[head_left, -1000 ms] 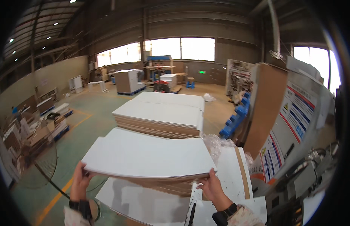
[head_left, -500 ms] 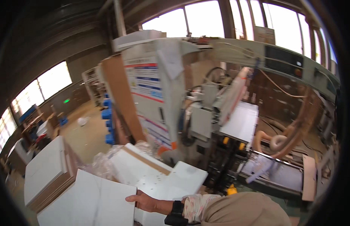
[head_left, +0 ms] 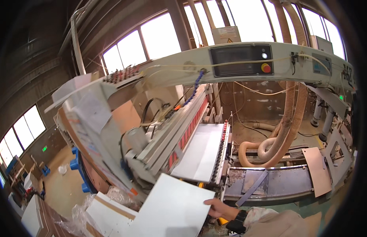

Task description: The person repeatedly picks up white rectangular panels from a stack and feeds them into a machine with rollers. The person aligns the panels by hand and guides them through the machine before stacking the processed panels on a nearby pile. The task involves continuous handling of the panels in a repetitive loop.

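My right hand (head_left: 221,208) is closed on the right edge of a flat white panel (head_left: 173,209), with the thumb on its upper face. The panel is tilted in front of me, near a machine with a grey beam. Another white panel (head_left: 203,148) lies on the machine's bed, beside a row of black and red parts (head_left: 220,156). My left hand does not show.
White boards (head_left: 108,211) and crumpled clear plastic wrap (head_left: 82,215) lie at lower left, beside a board stack (head_left: 37,215). A control panel (head_left: 241,60) spans the overhead beam. Ribbed hoses (head_left: 290,130) coil behind a metal trough (head_left: 286,183). A tan board (head_left: 317,172) leans right.
My view has swung right toward the machine. My right hand has carried the white panel away from the board stack, toward the machine's bed.
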`<move>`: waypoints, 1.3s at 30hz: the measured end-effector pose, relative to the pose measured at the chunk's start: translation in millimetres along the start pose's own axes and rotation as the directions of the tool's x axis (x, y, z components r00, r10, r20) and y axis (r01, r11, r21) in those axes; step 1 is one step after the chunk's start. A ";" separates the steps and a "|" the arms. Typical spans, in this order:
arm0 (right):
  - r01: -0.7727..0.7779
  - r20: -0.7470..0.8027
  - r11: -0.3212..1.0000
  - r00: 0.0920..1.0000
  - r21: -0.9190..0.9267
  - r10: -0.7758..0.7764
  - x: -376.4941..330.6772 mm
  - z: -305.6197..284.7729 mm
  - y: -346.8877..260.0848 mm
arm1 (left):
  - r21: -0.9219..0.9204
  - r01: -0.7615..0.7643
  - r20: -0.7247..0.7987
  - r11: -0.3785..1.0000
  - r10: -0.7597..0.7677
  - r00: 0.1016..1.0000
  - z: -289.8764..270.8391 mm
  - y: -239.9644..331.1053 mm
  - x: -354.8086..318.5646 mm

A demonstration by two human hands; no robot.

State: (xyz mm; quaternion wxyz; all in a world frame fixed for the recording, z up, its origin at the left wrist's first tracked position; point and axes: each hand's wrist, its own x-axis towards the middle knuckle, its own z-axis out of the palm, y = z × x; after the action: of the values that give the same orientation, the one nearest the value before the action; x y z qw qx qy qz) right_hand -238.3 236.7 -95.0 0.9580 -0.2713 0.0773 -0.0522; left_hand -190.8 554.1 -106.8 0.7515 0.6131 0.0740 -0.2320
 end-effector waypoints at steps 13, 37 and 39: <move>0.570 -0.450 0.740 0.590 -0.356 -0.671 129.5 -153.2 -191.4 | 0.144 -0.009 -0.017 0.989 0.011 1.000 192.5 -32.8 100.6; 0.222 -0.317 0.458 0.471 -0.861 -0.823 251.8 -158.1 -244.7 | 0.061 0.168 0.043 0.984 -0.170 0.984 306.4 52.2 182.3; 0.349 -0.340 0.538 0.490 -0.767 -0.803 246.7 -162.7 -251.7 | 0.055 0.186 0.034 0.981 -0.188 0.982 314.6 55.6 180.8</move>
State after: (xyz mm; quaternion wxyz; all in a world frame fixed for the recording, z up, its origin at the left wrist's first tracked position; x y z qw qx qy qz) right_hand -39.1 -94.9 -128.5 0.6352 -0.5326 0.3215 -0.4577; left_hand -61.6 214.5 -54.4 0.7118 0.6178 0.1106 -0.3153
